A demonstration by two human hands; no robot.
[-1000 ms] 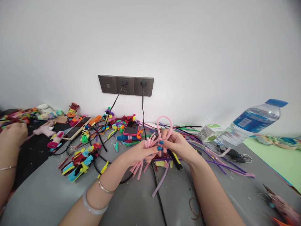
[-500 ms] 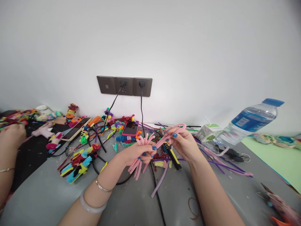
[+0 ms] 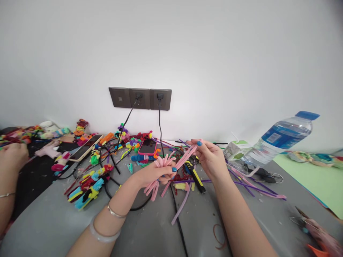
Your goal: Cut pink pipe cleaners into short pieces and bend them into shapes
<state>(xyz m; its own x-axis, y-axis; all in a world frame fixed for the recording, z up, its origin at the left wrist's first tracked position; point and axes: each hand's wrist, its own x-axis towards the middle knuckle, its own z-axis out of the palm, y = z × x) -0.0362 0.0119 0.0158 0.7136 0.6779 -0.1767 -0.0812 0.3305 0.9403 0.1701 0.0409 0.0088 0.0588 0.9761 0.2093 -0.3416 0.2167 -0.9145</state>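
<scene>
A bunch of fuzzy pink pipe cleaners point(image 3: 152, 190) is held above the grey tabletop point(image 3: 139, 232), its ends fanning out above and below the left hand point(image 3: 158, 174), whose fingers close around its middle. From there a doubled pink length point(image 3: 185, 157) slants up to the right hand point(image 3: 210, 159), pinched between thumb and fingers. Beneath lies a yellow-and-black handled tool point(image 3: 197, 177); behind, a pink-cased phone point(image 3: 147, 146). Farther right, a clear blue-capped plastic bottle point(image 3: 284, 137) is beside a green-and-white drink carton point(image 3: 238, 149).
</scene>
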